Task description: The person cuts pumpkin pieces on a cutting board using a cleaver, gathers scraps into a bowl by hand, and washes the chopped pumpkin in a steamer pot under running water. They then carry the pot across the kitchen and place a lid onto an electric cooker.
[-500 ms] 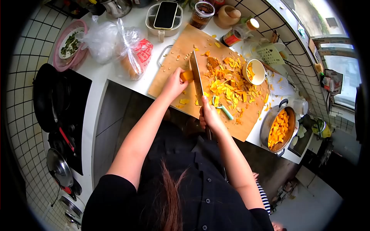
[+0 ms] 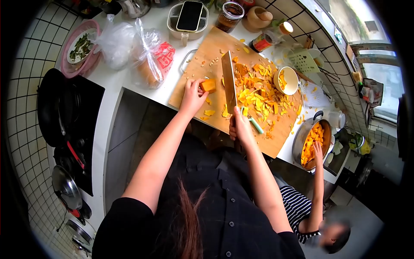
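Note:
My left hand [image 2: 194,96] grips a small orange block [image 2: 208,86] at its fingertips, low over the left part of the wooden board [image 2: 189,93]. In my right hand [image 2: 241,126] is the handle of a wide-bladed knife [image 2: 229,80]; the blade points away from me, to the right of the block and apart from it. Yellow-orange peelings [image 2: 258,95] are strewn over the board to the right of the knife. A green-handled peeler [image 2: 256,125] lies among them, near my right hand. A cream bowl [image 2: 286,80] with some peelings stands at the board's right side.
At the right, another person's hand [image 2: 318,150] reaches into a pot [image 2: 298,140] of orange pieces. Jars, a bottle [image 2: 264,41] and a phone [image 2: 189,16] on a container line the back. Plastic bags [image 2: 148,60] stand left of the board, a black pan [image 2: 51,108] on the stove.
The knife has moved right, away from the block, and its flat side shows more. A person in a striped top has come in at the lower right, with a hand now in the pot.

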Tool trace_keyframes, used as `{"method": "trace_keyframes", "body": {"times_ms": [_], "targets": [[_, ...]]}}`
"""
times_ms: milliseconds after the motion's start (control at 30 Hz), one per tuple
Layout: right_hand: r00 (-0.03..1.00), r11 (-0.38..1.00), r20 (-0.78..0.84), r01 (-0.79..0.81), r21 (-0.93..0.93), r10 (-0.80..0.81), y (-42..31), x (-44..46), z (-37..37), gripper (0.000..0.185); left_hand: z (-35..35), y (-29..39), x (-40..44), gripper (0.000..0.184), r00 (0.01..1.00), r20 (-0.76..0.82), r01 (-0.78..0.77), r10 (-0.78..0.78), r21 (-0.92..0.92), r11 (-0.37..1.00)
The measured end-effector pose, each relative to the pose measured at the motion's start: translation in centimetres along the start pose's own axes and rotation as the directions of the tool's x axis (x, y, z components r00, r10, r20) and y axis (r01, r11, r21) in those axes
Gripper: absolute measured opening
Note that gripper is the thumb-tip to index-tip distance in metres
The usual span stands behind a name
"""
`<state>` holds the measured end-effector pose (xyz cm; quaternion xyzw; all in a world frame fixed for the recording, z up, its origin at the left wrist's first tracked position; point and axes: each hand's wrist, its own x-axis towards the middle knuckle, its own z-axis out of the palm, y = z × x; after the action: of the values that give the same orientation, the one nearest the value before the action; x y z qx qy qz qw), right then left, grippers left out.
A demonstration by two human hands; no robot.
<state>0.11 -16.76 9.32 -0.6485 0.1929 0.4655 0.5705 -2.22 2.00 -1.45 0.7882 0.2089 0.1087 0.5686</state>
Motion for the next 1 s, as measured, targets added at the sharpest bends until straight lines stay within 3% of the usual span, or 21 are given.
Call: {"method": "trace_keyframes", "body": {"times_ms": [67, 167, 600, 700, 800, 833, 1000], "targets": [[0.998, 0.998, 0.031, 0.046, -0.045, -0.045, -0.3, -1.0, 0.2, 0.055, 0.0, -0.1, 0.2, 0.040, 1.000, 0.003, -0.007, 0.007, 0.005, 1.000], [0.998, 0.998, 0.054, -0.025, -0.055, 0.028, -1.0, -1.5, 0.9, 0.055, 0.0, -0.2, 0.3, 0.042, 1.000, 0.022, -0.010, 0.010, 0.004, 1.000], [0.995, 0.951, -0.097, -0.039, -0.308, 0.009, -0.2, 0.1, 3.4, 0.060, -0.1, 0.2, 0.2, 0.037, 1.000, -0.001, -0.018, 0.018, 0.010, 1.000], [0.997, 0.942, -0.074, -0.042, -0.333, 0.018, -0.7, 1.5, 3.4, 0.068, 0.0, -0.2, 0.2, 0.036, 0.999, -0.015, -0.036, 0.036, 0.000, 0.999], [0.975, 0.862, -0.137, 0.085, -0.500, -0.176, 3.0, 5.2, 2.9, 0.070, 0.2, -0.5, 0.2, 0.035, 0.999, -0.003, -0.046, 0.046, -0.004, 0.999], [0.965, 0.858, -0.130, 0.137, -0.496, -0.229, 3.6, 5.1, 3.1, 0.071, 0.1, -0.5, 0.1, 0.035, 0.999, 0.003, -0.037, 0.037, 0.008, 0.999], [1.000, 0.975, -0.013, 0.023, -0.220, -0.026, 2.1, 4.2, 2.0, 0.059, -0.2, -0.5, -0.1, 0.035, 0.999, -0.005, -0.042, 0.042, -0.023, 0.999]]}}
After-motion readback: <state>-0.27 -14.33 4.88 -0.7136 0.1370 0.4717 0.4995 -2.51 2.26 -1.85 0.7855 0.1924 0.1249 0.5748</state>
